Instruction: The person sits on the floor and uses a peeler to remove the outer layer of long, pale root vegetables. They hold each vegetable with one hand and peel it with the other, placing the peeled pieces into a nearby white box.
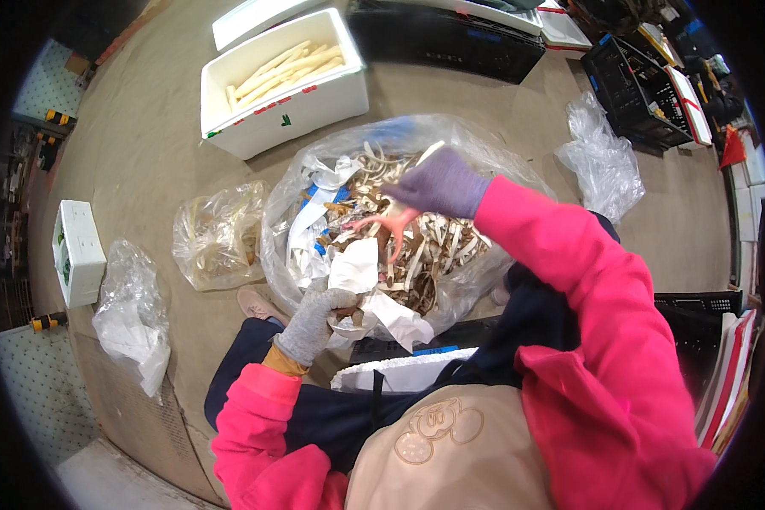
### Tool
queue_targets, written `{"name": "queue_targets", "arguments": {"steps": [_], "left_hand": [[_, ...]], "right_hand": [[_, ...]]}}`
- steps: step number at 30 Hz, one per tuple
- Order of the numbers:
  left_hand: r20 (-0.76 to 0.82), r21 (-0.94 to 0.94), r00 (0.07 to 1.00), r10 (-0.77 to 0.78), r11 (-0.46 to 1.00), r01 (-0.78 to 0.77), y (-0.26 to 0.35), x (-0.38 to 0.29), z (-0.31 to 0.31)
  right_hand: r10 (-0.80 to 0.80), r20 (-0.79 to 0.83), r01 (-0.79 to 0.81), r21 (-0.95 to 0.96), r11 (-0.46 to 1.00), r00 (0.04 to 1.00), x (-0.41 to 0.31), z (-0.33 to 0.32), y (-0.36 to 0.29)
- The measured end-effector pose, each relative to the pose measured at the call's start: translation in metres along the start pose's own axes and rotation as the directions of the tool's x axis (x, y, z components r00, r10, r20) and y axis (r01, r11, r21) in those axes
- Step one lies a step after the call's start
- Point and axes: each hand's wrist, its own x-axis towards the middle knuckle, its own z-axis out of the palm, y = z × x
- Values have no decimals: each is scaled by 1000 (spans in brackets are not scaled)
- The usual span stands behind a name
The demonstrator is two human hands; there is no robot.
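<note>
My right hand, in a purple glove and slightly blurred, is above a large clear plastic bag. Its fingers are closed on a pink Y-shaped peeler that points down-left. Just beyond this hand shows a pale root-like tip; whether the hand touches it I cannot tell. At the bag's near-left rim, my left hand wears a grey glove and grips crumpled white paper. What else may be inside its grasp is hidden. Brown and white peelings heap up in the bag, alongside more white paper and blue material.
Ahead, a white foam box holds several pale peeled roots. A tied plastic bag sits left of the big bag. Black crates stand behind, and crumpled clear plastic lies right. A foam block is between my legs.
</note>
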Motion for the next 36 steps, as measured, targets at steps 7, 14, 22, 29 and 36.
{"name": "queue_targets", "arguments": {"steps": [7,14,22,29,36], "left_hand": [[-49,-292,978,-201,940,178,1,-6,-20],[132,-596,980,-151,778,200,-8,3,-24],[185,-603,981,-51,783,154,-10,1,-26],[37,-496,999,38,868,-15,0,-9,-25],[-178,-283,984,-10,958,-41,5,-9,-6]], "right_hand": [[105,-192,-146,-209,967,976,-5,-24,38],[100,-86,-98,24,995,991,0,-9,-1],[-52,-269,30,-86,996,962,4,-6,16],[399,-266,-367,163,916,878,-7,-24,32],[514,442,-656,653,377,735,1,-19,4]]}}
